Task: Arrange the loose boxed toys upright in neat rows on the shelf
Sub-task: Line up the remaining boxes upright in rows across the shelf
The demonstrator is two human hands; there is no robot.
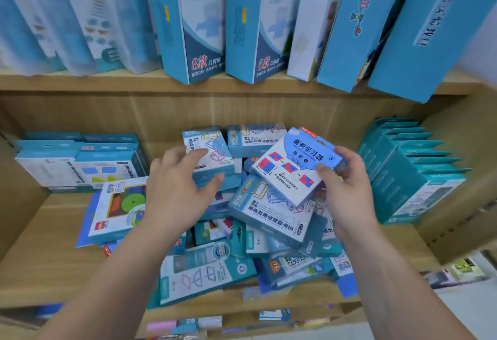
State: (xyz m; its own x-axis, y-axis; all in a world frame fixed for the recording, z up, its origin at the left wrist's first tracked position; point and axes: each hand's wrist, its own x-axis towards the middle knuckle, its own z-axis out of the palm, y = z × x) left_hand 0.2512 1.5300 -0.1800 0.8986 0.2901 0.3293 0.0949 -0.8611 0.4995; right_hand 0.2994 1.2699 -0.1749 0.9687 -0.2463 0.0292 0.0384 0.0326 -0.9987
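Probably a shop: wooden shelves crammed with many identical packaged boxed toys, blurred at the edges.

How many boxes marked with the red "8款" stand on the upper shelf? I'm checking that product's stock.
2. One 8款 box stands near the middle of the upper shelf; the second 8款 box stands just right of it. Others may be hidden among the blurred neighbours.
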